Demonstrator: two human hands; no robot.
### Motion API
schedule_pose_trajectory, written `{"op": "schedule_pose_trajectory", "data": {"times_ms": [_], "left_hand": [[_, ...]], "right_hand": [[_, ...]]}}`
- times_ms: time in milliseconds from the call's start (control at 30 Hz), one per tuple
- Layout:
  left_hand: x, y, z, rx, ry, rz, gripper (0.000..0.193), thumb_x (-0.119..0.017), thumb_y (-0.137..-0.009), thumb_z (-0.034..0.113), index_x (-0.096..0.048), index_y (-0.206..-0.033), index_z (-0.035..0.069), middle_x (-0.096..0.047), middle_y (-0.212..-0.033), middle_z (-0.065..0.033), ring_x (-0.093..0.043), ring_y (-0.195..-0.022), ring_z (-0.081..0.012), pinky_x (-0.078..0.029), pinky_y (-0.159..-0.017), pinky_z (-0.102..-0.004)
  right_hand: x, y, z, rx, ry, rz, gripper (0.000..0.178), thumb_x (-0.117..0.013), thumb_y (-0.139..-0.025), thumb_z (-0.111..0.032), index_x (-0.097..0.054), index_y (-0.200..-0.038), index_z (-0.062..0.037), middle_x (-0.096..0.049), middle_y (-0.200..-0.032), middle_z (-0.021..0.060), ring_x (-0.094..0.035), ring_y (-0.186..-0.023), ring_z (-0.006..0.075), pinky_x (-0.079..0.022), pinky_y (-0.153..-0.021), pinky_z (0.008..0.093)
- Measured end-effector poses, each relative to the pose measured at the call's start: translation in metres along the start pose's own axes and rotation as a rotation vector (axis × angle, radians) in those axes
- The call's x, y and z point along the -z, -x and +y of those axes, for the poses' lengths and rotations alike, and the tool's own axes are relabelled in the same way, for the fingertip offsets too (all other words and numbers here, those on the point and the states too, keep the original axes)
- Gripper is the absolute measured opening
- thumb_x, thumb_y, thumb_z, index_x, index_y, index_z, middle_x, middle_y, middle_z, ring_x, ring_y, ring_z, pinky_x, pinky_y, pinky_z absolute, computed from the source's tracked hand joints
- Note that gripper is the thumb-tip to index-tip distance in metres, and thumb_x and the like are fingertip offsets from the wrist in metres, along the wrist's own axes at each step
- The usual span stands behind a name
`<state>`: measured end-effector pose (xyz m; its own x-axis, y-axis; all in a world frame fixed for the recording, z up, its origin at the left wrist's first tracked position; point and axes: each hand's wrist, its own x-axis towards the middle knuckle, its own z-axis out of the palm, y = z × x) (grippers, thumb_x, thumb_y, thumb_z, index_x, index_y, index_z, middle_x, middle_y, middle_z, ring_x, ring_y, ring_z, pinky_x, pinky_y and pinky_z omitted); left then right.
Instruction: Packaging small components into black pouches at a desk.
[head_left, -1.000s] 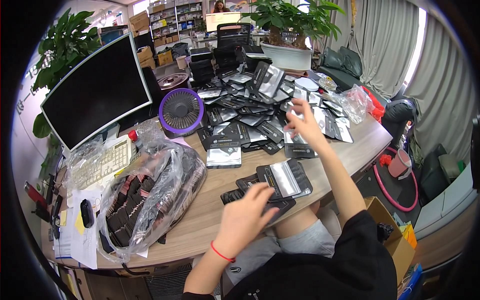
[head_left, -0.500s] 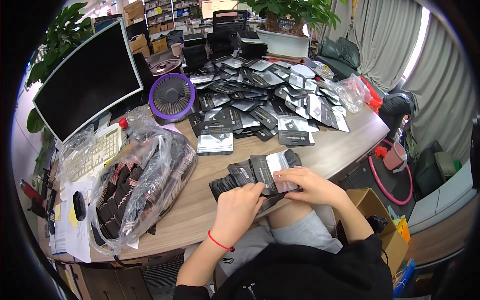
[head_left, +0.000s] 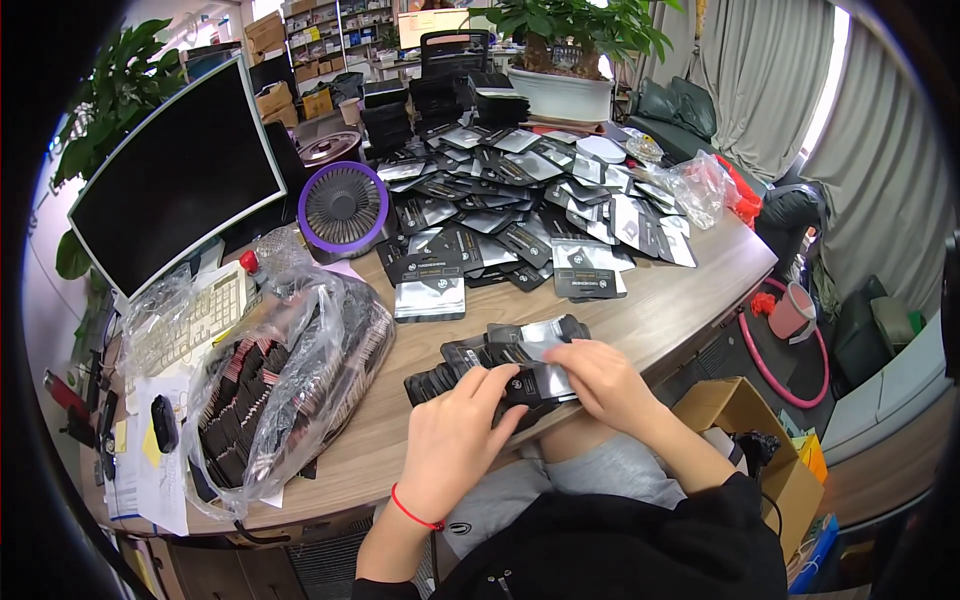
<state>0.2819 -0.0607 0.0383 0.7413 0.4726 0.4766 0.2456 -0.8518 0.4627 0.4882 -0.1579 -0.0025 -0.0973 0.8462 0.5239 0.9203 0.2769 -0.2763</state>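
Near the front edge of the desk, a small black-and-silver pouch (head_left: 545,383) lies across a fanned row of black pouches (head_left: 430,382). My left hand (head_left: 455,425), with a red cord on its wrist, has its fingertips closed at the pouch's left side, the thumb below. My right hand (head_left: 608,385) grips the pouch's right side, fingers over its upper part and thumb hidden. The pouch looks bent between both hands. Beyond them spreads a large heap of similar pouches (head_left: 500,205), silver windows and black labels showing.
At left stands a clear plastic bag (head_left: 300,370) packed with black pieces, beside a keyboard (head_left: 205,318) and monitor (head_left: 180,180). A purple-rimmed fan (head_left: 343,210) borders the heap. Stacked black pouches (head_left: 385,120) rise behind it. An open cardboard box (head_left: 725,405) is below the desk's right edge.
The pouch in my hands has tipped from standing fairly flat to being folded lower towards me. My left hand has shifted slightly left and down; the right stays on the pouch.
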Motion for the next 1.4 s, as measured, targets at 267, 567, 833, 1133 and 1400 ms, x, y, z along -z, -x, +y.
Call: {"op": "schedule_pose_trajectory", "data": {"times_ms": [267,567,833,1133,1400], "left_hand": [[-0.005,0.003,0.023,-0.066,0.155,0.083,0.03,-0.077,-0.075,0.024,-0.053,-0.08,0.007,-0.055,-0.068,-0.0031,-0.057,-0.054,-0.0203,-0.044,-0.049,-0.0301],[0.002,0.005,0.024,-0.105,0.337,-0.122,0.03,-0.077,-0.076,0.026,-0.054,-0.078,0.006,-0.057,-0.068,-0.0043,-0.057,-0.056,-0.0211,-0.045,-0.051,-0.03],[0.01,0.003,0.018,-0.041,0.546,-0.26,0.027,-0.077,-0.076,0.021,-0.055,-0.081,0.005,-0.059,-0.073,-0.0056,-0.059,-0.064,-0.0193,-0.046,-0.058,-0.0284],[0.016,0.002,0.01,-0.128,0.68,-0.316,0.022,-0.075,-0.076,0.012,-0.054,-0.081,0.005,-0.059,-0.075,-0.0054,-0.058,-0.064,-0.0193,-0.046,-0.059,-0.0282],[-0.003,0.012,0.016,-0.289,0.332,0.06,0.017,-0.068,-0.07,0.011,-0.054,-0.077,0.004,-0.055,-0.068,-0.0078,-0.056,-0.056,-0.0261,-0.044,-0.049,-0.033]], "right_hand": [[0.014,-0.024,-0.043,-0.188,-0.116,0.394,0.028,-0.056,-0.085,0.007,-0.052,-0.112,0.0018,-0.065,-0.076,0.0098,-0.06,-0.06,0.015,-0.045,-0.057,0.0241],[0.028,-0.025,-0.049,-0.425,-1.297,-0.105,0.041,-0.068,-0.079,0.0,-0.047,-0.115,-0.0001,-0.061,-0.088,0.0072,-0.06,-0.077,0.0101,-0.048,-0.066,0.0213],[0.032,-0.016,-0.044,-0.367,-1.576,-0.179,0.07,-0.078,-0.066,0.006,-0.039,-0.124,-0.001,-0.055,-0.11,0.0129,-0.059,-0.099,0.0157,-0.05,-0.08,0.0282],[0.028,-0.019,-0.044,-0.177,-1.529,-0.225,0.075,-0.075,-0.068,0.013,-0.034,-0.129,-0.0033,-0.053,-0.105,0.0099,-0.059,-0.093,0.0152,-0.051,-0.076,0.0272],[0.026,-0.022,-0.061,-0.165,-1.399,-0.174,0.084,-0.079,-0.063,0.01,-0.03,-0.131,-0.0037,-0.05,-0.115,0.012,-0.057,-0.1,0.0175,-0.048,-0.082,0.0287]]}}
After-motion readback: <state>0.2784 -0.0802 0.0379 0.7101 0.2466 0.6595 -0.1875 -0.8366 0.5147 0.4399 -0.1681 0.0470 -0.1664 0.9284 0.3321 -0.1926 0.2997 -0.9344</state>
